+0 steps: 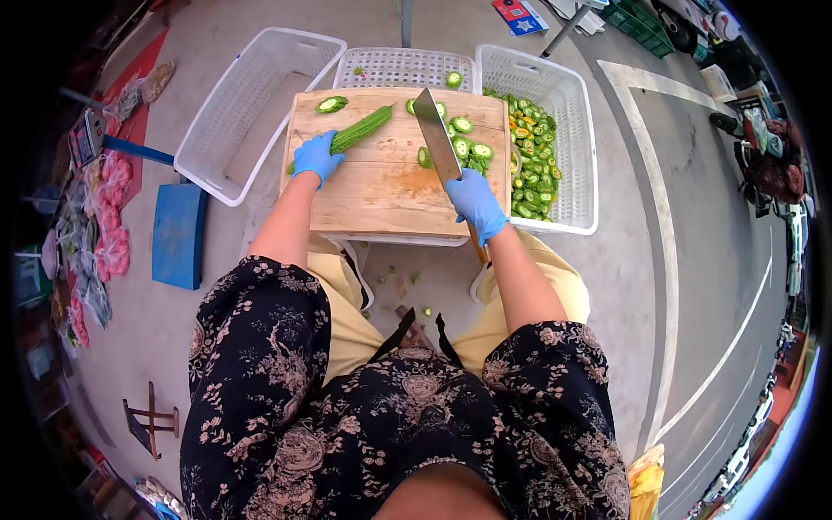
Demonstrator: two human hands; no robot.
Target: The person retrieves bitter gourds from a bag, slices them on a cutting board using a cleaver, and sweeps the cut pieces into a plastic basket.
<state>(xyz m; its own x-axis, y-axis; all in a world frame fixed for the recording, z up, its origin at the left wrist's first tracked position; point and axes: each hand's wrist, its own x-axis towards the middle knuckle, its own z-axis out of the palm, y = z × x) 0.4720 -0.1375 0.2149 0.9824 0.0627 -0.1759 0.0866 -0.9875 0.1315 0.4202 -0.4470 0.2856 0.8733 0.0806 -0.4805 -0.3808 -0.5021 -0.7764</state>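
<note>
My left hand point(318, 159), in a blue glove, is wrapped round a long green ridged gourd point(362, 128) that lies slanting on the wooden cutting board point(373, 204). Gloved in blue too, my right hand point(477, 206) grips the handle of a broad cleaver point(437, 137), whose blade points away from me over the board, apart from the gourd. Cut green pieces point(462, 125) with pale centres lie beside and beyond the blade. One more cut piece point(331, 104) rests at the board's far left.
A white crate point(579, 191) at the right holds many green slices. Another white crate point(209, 130) stands at the left, and a white perforated one point(406, 62) behind the board. A blue stool point(178, 236) and bagged goods point(113, 208) are further left.
</note>
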